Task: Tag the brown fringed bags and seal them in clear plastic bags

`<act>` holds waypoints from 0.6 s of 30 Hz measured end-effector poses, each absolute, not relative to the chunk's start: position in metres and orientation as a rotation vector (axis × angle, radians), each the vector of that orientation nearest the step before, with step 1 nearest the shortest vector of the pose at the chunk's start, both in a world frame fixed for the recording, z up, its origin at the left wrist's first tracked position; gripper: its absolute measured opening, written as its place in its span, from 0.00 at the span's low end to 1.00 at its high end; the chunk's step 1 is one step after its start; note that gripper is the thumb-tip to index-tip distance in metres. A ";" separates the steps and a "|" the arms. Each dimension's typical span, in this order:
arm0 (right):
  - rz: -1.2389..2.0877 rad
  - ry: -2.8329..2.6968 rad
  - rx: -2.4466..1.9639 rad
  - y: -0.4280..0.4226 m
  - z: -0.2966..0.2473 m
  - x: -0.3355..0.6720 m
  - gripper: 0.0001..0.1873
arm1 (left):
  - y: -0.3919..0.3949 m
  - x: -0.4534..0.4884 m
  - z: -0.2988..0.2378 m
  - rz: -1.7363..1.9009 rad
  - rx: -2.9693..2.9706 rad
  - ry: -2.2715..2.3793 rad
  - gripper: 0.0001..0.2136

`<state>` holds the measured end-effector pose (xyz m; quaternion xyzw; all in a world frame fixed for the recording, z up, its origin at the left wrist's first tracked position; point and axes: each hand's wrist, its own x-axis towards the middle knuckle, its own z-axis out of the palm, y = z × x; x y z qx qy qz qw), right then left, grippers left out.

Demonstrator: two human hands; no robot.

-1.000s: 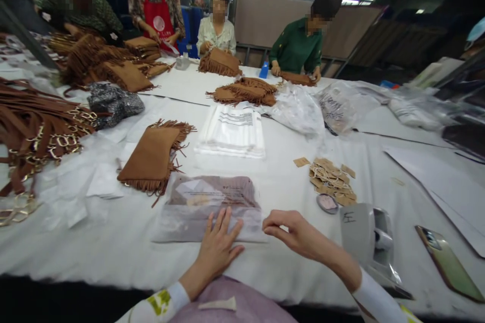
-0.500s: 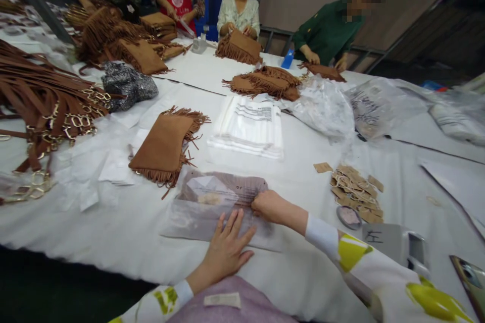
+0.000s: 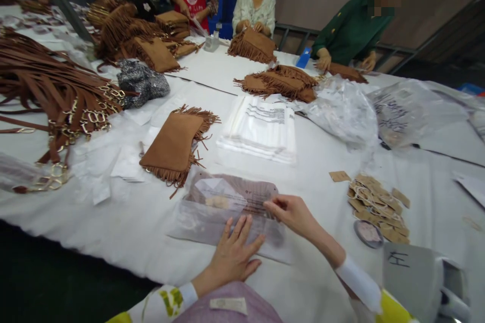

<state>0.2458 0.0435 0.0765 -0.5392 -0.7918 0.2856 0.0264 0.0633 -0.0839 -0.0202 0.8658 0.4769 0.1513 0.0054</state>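
A clear plastic bag (image 3: 212, 202) with a brown pouch inside lies flat on the white table (image 3: 113, 232) right in front of me. My left hand (image 3: 233, 255) rests flat on the bag's near edge, fingers spread. My right hand (image 3: 290, 212) sits on the bag's right side with thumb and fingers pinched together on the plastic. A brown fringed suede pouch (image 3: 174, 144) lies just beyond the bag, to the left.
A stack of white printed bags (image 3: 261, 128) lies ahead. Brown paper tags (image 3: 377, 202) and a small round tin (image 3: 368, 233) sit right, a grey tape dispenser (image 3: 417, 277) nearer. Brown straps with gold buckles (image 3: 49, 96) pile at left. Several people handle fringed pouches (image 3: 280, 81) across the table.
My right hand moved left from beside the bag onto its right side and pinched the plastic. My left hand stayed flat on the near edge. The view shifted left and down.
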 end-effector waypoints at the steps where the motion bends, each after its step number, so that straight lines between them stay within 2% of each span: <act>1: 1.085 -2.310 -1.572 0.032 0.068 0.243 0.24 | -0.084 0.064 -0.018 0.475 2.719 1.490 0.32; 3: 1.193 -2.158 -1.479 0.009 0.046 0.237 0.25 | -0.083 0.060 -0.014 0.473 2.740 1.472 0.32; 5: 1.036 -2.118 -1.480 -0.008 0.022 0.232 0.23 | -0.083 0.047 -0.010 0.452 2.719 1.516 0.31; 10: 0.782 -2.086 -1.489 -0.015 -0.009 0.226 0.21 | -0.088 -0.021 -0.012 0.303 2.390 2.116 0.28; 15: 0.803 -1.987 -1.461 -0.024 0.017 0.239 0.16 | -0.101 -0.051 -0.025 0.301 2.361 2.175 0.27; 18: 0.576 -1.742 -1.631 -0.044 0.050 0.291 0.16 | -0.112 -0.050 -0.034 0.467 2.328 2.170 0.27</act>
